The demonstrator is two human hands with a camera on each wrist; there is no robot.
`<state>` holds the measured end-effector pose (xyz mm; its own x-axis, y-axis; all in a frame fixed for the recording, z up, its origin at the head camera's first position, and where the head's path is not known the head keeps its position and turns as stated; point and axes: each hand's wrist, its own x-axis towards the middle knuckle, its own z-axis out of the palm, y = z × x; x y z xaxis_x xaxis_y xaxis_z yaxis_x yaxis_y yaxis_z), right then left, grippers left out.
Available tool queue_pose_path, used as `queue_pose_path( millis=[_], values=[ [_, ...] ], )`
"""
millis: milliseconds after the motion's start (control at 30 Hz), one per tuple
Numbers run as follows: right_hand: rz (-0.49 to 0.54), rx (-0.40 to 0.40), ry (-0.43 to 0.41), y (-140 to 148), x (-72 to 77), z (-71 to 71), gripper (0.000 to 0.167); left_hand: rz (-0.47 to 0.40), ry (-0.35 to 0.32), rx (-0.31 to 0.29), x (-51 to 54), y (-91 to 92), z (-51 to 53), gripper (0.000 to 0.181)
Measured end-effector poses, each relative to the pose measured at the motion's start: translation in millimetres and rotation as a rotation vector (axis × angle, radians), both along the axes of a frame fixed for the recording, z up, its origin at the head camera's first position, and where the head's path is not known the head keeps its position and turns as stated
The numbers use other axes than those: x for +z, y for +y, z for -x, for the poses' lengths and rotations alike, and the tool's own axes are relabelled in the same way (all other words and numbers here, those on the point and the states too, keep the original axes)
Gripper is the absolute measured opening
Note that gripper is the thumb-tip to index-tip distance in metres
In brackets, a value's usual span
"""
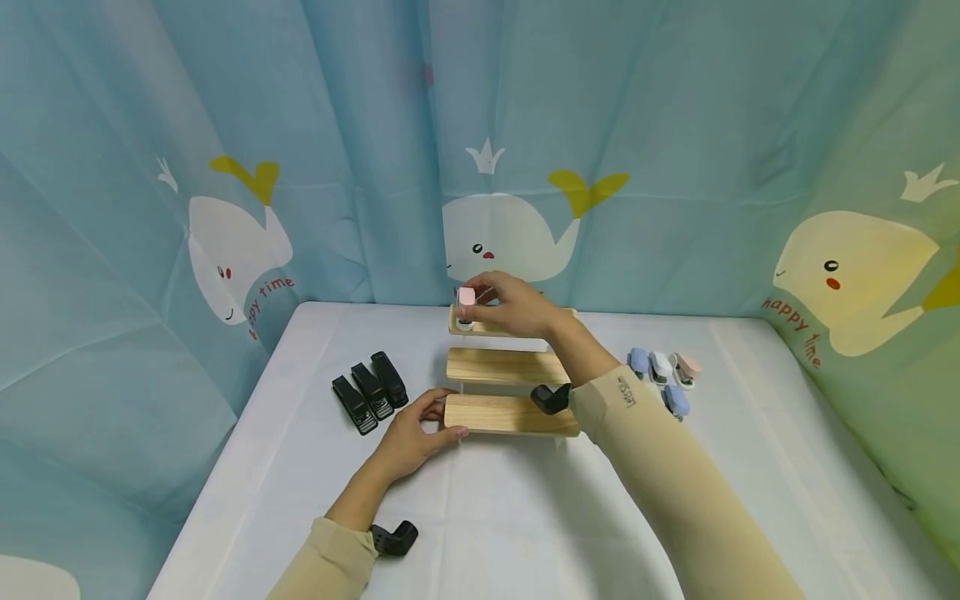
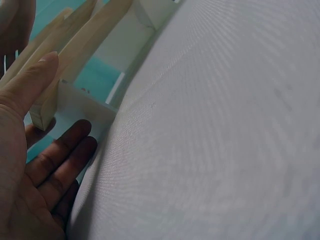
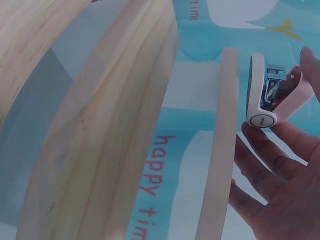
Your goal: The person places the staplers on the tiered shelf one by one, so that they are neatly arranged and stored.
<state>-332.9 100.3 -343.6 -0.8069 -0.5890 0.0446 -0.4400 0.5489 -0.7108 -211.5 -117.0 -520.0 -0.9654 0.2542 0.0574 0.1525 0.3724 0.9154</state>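
Observation:
A three-tier wooden stand (image 1: 506,368) with clear side supports stands mid-table. At its top tier's left end, my right hand (image 1: 519,307) holds a small pink and white stapler (image 1: 467,297) between thumb and fingers. The right wrist view has this mini stapler (image 3: 256,95) with its arms spread apart, beside the edge of the top board (image 3: 225,115); whether they touch I cannot tell. My left hand (image 1: 408,437) grips the left end of the lowest board (image 1: 510,414), and in the left wrist view its thumb (image 2: 42,75) lies along the wood.
Several mini staplers in blue, white and pink (image 1: 660,368) lie right of the stand. Three black staplers (image 1: 370,390) lie side by side on its left. A white cloth covers the table (image 1: 480,525). Behind it hangs a blue curtain (image 1: 360,150) with whale prints.

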Motion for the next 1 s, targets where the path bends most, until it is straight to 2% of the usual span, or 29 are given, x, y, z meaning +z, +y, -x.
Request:
queue_pose_path(
  millis=[567,1000],
  values=[
    [-0.017,-0.013,-0.043,-2.4,-5.2,-1.0,0.066,0.003,-0.009,-0.002,1.9,-0.4,-0.2,0.064],
    [0.024,-0.024,-0.063,-3.4,-8.7,-3.2,0.066,-0.002,-0.010,-0.005,0.4,-0.8,-0.6,0.062]
  ],
)
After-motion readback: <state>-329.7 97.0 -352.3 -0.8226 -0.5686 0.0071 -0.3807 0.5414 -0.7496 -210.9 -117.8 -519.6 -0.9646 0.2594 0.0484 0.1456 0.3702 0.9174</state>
